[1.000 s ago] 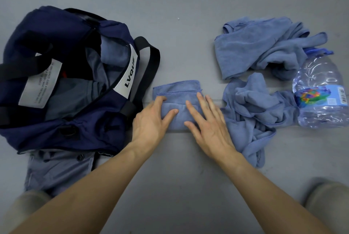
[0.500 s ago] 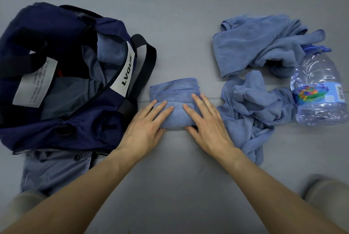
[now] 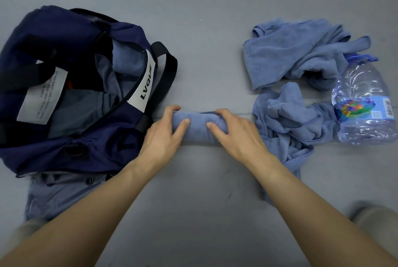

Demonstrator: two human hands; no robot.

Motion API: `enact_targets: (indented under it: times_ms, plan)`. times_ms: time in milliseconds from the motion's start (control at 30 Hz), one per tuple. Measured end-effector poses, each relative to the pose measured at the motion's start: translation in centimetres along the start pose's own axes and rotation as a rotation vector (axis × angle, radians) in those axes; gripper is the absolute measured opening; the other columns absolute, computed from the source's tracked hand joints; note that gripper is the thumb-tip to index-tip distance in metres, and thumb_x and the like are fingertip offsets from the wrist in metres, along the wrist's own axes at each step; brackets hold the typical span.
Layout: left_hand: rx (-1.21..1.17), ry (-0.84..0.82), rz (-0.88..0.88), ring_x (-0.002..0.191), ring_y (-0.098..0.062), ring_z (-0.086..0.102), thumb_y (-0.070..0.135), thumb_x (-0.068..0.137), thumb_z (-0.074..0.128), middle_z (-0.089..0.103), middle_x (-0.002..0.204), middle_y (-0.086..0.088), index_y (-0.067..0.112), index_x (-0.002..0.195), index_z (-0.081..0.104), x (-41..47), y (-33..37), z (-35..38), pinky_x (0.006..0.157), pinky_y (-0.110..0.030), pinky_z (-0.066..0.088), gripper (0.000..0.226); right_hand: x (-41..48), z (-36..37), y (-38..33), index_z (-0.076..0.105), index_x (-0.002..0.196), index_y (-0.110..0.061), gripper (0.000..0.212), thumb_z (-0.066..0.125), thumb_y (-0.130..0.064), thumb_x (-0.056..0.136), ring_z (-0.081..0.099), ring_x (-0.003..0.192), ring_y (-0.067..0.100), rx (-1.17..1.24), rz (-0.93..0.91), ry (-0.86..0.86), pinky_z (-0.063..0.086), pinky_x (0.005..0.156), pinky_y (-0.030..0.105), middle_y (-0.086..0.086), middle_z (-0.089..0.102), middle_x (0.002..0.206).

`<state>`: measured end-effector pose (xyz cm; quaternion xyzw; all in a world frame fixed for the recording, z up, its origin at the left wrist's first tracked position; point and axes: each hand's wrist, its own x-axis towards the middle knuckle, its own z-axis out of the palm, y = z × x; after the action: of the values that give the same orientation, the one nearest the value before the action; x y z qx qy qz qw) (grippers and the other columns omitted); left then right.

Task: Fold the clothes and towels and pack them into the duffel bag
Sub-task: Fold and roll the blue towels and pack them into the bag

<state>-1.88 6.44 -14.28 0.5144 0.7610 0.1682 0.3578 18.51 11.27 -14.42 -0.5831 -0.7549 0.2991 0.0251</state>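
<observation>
Currently gripping: I am holding the rolled blue towel (image 3: 198,132) in both hands, low on the grey floor (image 3: 204,191).
Left hand: my left hand (image 3: 163,138) is curling round the roll's left end, fingers (image 3: 174,109) wrapping over the far side and thumb pressing on top.
Right hand: my right hand (image 3: 235,137) is clasping the roll's right end the same way, its thumb lying near the left thumb without touching it.
Towel's place: it is lying crosswise between my palms, just right of the bag.
Left of my left fingers: the navy duffel bag (image 3: 64,36) is sitting open just beside my knuckles, with blue and grey cloth lying inside.
In the way: the bag's near wall, its black strap (image 3: 171,62) and the white LVQUE label (image 3: 144,85) are standing between my left fingers and the opening.
Near my left forearm: a grey buttoned garment (image 3: 60,191) is sticking out from under the bag.
Right of my right fingers: a crumpled blue towel (image 3: 286,116) is bunching just beside my hand, its edge running under my forearm.
Beyond that: a second loose towel (image 3: 290,55) is lying farther off.
Far right: a clear water bottle (image 3: 364,116) is touching both loose towels, well apart from my fingers.
</observation>
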Motion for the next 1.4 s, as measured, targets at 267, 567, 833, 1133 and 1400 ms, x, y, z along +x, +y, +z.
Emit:
enact_targets:
  times_ms: [267, 567, 833, 1133, 1400]
  plan:
    - [0.087, 0.165, -0.062, 0.125, -0.026, 0.052, 0.053, 0.1, 0.045, 0.043, 0.146, 0.0, 0.033, 0.145, 0.04, 0.8, 0.9, 1.4, 0.096, -0.046, 0.048, 0.05, 0.3, 1.9, 0.7, 0.009, 0.158, -0.04, 0.067, 0.037, -0.058, 0.1, -0.001, 0.155, 0.026, -0.188, -0.219, -0.08, 0.009, 0.125, 0.046, 0.001, 0.006, 0.169]
    - [-0.138, 0.334, -0.123, 0.125, -0.017, 0.053, 0.044, 0.097, 0.057, 0.038, 0.149, 0.004, 0.038, 0.151, 0.028, -3.9, 0.3, 2.9, 0.103, -0.05, 0.045, 0.062, 0.4, 1.9, -0.2, 0.002, 0.159, -0.035, 0.069, 0.016, -0.064, 0.098, -0.005, 0.155, 0.024, -0.257, -0.119, -0.139, 0.002, 0.125, 0.046, 0.0, 0.015, 0.167]
    - [-0.405, 0.278, -0.213, 0.131, -0.016, 0.046, 0.038, 0.089, 0.072, 0.044, 0.147, 0.001, 0.032, 0.151, 0.033, -2.4, 2.7, 3.7, 0.111, -0.041, 0.041, 0.073, -3.0, 3.2, -1.9, 0.028, 0.157, -0.025, 0.072, 0.017, -0.061, 0.096, 0.023, 0.148, 0.027, -0.057, -0.045, -0.093, 0.022, 0.12, 0.043, 0.007, 0.047, 0.146]
    - [-0.452, 0.169, -0.055, 0.114, 0.002, 0.046, 0.019, 0.084, 0.075, 0.037, 0.134, 0.007, 0.043, 0.142, 0.039, -0.4, 4.3, 1.6, 0.101, -0.029, 0.044, 0.072, -3.2, 1.7, -0.8, 0.038, 0.145, -0.046, 0.058, 0.058, -0.053, 0.091, 0.057, 0.116, 0.013, 0.379, -0.011, -0.109, 0.046, 0.1, 0.032, -0.012, 0.062, 0.128]
    - [-0.576, 0.052, 0.114, 0.122, -0.006, 0.056, 0.025, 0.078, 0.069, 0.052, 0.135, 0.008, 0.043, 0.135, 0.052, 1.0, 9.1, -5.5, 0.104, -0.038, 0.051, 0.061, -0.6, -4.8, -4.9, 0.017, 0.154, -0.053, 0.07, 0.057, -0.044, 0.097, 0.045, 0.138, 0.003, 0.936, -0.141, -0.185, 0.039, 0.115, 0.039, -0.028, 0.042, 0.15]
